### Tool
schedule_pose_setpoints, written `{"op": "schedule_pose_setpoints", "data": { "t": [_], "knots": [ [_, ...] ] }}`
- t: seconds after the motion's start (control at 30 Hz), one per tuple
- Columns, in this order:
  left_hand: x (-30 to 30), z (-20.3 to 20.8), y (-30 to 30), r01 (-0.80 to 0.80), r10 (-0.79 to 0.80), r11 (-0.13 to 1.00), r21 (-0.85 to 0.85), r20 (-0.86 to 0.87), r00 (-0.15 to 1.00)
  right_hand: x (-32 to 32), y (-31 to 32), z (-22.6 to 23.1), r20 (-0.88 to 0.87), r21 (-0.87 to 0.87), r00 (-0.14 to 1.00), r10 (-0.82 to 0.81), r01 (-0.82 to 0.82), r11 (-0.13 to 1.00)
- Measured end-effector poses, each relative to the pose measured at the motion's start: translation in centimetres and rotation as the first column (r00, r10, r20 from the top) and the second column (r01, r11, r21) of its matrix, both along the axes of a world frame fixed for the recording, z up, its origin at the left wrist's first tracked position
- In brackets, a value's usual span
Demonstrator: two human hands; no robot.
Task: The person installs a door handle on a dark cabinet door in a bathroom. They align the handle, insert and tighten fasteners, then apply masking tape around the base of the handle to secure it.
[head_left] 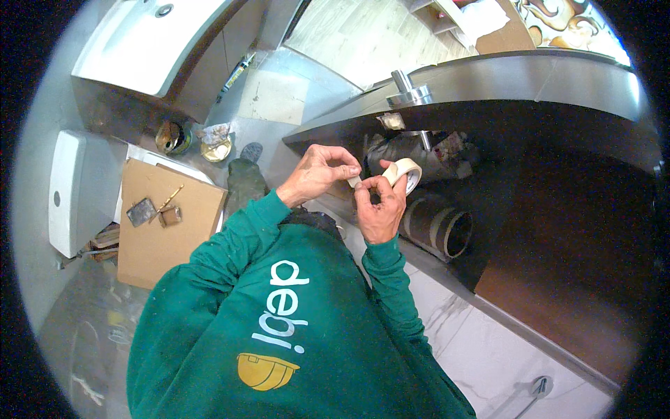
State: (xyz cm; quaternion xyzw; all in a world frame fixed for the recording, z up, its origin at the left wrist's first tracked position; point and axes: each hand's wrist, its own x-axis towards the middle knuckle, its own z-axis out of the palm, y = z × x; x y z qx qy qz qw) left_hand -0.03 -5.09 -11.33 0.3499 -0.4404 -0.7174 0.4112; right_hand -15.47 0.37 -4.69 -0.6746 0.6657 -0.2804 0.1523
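Observation:
Pale masking tape is in both my hands in front of my chest. My right hand (pixel 382 207) grips the tape roll (pixel 413 174), with its fingers hooked round it and its thumb and forefinger brought together at a short strip of tape (pixel 355 181). At the strip's other end, my left hand (pixel 322 171) pinches it between thumb and fingertips. The two hands nearly touch. Whether the strip is still joined to the roll is hidden by the fingers.
A dark door (pixel 516 84) with a metal handle (pixel 410 94) stands ahead and to the right. Behind my right hand lies a brown tube (pixel 453 234). On my left, a cardboard sheet (pixel 178 241) carries a brush (pixel 169 198) and small blocks; open cans (pixel 169 137) stand beyond, below a white sink (pixel 139 49).

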Motion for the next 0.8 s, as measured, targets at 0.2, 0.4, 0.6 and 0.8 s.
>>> {"op": "schedule_pose_setpoints", "data": {
  "t": [0.2,0.4,0.6,0.8],
  "knots": [
    [-0.7,0.3,0.8,-0.031,0.061,0.978,0.206,-0.142,0.988,0.4,0.0,0.5,-0.011,-0.020,0.991,-0.135,0.135,0.991],
    [-0.6,0.1,0.6,-0.020,0.067,0.974,0.228,-0.203,0.977,0.3,0.0,1.7,0.167,0.092,0.949,-0.269,0.256,0.962],
    [-0.3,0.3,0.2,0.045,-0.012,0.990,0.131,-0.240,0.971,0.1,-0.5,0.5,0.146,0.077,0.985,-0.093,0.082,0.994],
    [0.5,0.9,-0.5,-0.120,0.118,0.990,0.068,0.028,0.993,0.2,-0.2,0.5,0.109,0.084,0.989,-0.099,0.090,0.992]
  ]
}}
